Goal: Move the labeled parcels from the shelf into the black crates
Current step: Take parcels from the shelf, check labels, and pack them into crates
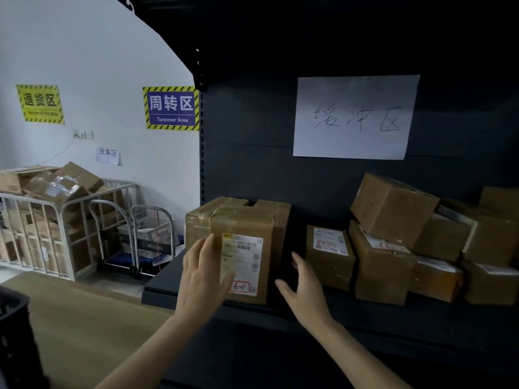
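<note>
Nearest, at the lower left edge, stood the corner of a black crate (pixel 14 341), dark and only partly in view. Two bare forearms reached up from the bottom of the frame toward the dark shelf (pixel 379 318). The left hand (pixel 202 276) was spread with straight fingers against the front left of a large taped parcel (pixel 244 217), its fingertips overlapping the edge of the white shipping label (pixel 248 256). The right hand (pixel 304 287) was open too, thumb apart from the fingers, at the parcel's right side. Whether it touched the cardboard could not be told in the shadow there.

The large parcel sat upright at the front left of the shelf board. Just beside it to the right stood a small labeled parcel (pixel 328 265), and beyond that a heap of brown boxes with a tilted box (pixel 393 209) resting on top. A white paper sheet (pixel 355 117) with handwritten characters hung on the shelf's back panel.

Farther off to the left, a metal roll cage (pixel 64 234) held more cartons. A blue sign (pixel 171 108) reading "Turnover Area" and a yellow sign (pixel 40 104) were on the white wall behind it.
</note>
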{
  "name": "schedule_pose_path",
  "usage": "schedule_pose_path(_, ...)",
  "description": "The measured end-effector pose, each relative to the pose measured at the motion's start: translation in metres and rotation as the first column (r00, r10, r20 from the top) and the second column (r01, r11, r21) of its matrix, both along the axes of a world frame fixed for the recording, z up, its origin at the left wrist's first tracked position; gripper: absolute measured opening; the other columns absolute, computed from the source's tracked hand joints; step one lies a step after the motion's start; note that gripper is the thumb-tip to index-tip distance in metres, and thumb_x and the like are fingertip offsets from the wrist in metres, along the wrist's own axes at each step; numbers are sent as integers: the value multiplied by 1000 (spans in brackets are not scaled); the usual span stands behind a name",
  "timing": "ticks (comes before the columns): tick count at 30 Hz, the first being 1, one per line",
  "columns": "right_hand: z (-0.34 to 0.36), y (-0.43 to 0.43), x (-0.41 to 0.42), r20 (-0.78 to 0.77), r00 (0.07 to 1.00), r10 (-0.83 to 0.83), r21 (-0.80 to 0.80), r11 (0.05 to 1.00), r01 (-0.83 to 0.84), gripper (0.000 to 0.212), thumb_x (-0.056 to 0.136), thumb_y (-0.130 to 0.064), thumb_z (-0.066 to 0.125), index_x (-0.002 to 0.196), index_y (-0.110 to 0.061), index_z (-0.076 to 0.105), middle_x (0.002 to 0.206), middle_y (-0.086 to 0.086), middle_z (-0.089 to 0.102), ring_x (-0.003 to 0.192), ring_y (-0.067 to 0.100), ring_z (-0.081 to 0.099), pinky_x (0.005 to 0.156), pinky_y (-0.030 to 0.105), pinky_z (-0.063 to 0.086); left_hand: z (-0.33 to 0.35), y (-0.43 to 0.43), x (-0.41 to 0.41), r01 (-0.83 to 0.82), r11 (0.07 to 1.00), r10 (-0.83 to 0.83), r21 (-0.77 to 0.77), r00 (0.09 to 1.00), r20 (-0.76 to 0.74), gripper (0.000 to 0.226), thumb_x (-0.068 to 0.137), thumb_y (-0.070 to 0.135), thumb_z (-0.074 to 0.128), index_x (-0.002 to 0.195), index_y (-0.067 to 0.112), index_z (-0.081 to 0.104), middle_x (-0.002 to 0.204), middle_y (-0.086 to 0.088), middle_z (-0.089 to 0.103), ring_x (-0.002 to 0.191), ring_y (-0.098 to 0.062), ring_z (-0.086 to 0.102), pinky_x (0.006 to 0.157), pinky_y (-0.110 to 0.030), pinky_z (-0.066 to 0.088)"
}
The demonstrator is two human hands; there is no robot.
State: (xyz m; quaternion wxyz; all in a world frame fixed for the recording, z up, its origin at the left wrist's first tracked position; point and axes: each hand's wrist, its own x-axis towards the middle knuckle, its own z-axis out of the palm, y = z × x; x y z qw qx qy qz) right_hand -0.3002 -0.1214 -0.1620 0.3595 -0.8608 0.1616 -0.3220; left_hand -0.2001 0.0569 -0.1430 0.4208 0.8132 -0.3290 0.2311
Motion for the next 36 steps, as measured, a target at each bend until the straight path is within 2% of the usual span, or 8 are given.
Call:
schedule_pose_path(3,12,-17,-17,48,997,-63,-41,997,65,65,88,-26,62,143,-19,29,146,0,36,133,11,34,103,19,27,12,-11,-22,61,996,-76,69,965,252,71,69,13,81,130,-2,47,127,-21,52,121,-25,36,97,-38,34)
schedule_pose_path(6,20,-32,-34,79,991,-108,-44,993,112,61,88,-25,61,142,-18,32,145,1,38,133,11,34,105,22,28,17,-31,-42,169,976,-199,139,948,249,64,75,17,75,131,3,47,129,-13,53,123,-17,38,100,-30,31)
schedule_pose_path(11,26,-50,-63,89,977,-193,-46,979,198,57,90,-27,57,141,-17,33,143,1,40,129,9,37,98,18,30,11,-69,-57,321,926,-351,197,926,139,62,89,28,58,144,17,30,143,1,37,134,-10,30,104,-9,16)
schedule_pose_path(21,25,-66,-62,-20,962,-273,36,961,274,59,95,-29,49,145,-12,24,150,6,32,137,16,31,109,27,28,8,-137,-50,392,917,-354,79,887,-296,64,94,27,52,148,14,21,152,-5,30,140,-16,27,111,-26,25)
schedule_pose_path(26,24,-68,-36,-100,948,-301,175,933,314,67,96,-31,46,147,-6,10,154,10,22,141,20,23,111,28,24,9,-165,-33,409,913,-343,-6,757,-557,66,96,33,47,150,17,12,155,-6,23,143,-21,24,114,-36,24)
schedule_pose_path(30,27,-78,-23,-136,936,-325,323,879,352,70,97,-32,44,147,-4,4,153,14,23,140,25,26,111,32,26,12,-187,-22,373,924,-317,-81,631,-708,62,98,42,38,150,17,14,156,-6,22,144,-24,21,116,-39,18)
schedule_pose_path(33,26,-86,-20,-154,930,-335,376,850,368,66,97,-35,40,147,-5,9,151,16,26,138,27,29,111,35,27,13,-198,-19,332,925,-341,-186,506,-793,57,98,47,32,147,20,26,150,-7,35,138,-26,32,116,-42,23)
schedule_pose_path(36,25,-90,-20,-163,928,-334,382,846,372,56,97,-38,37,144,-9,28,145,15,33,130,27,38,110,39,31,10,-197,-21,295,925,-364,-238,514,-777,48,100,41,31,142,19,35,144,-7,43,134,-25,38,112,-40,27)
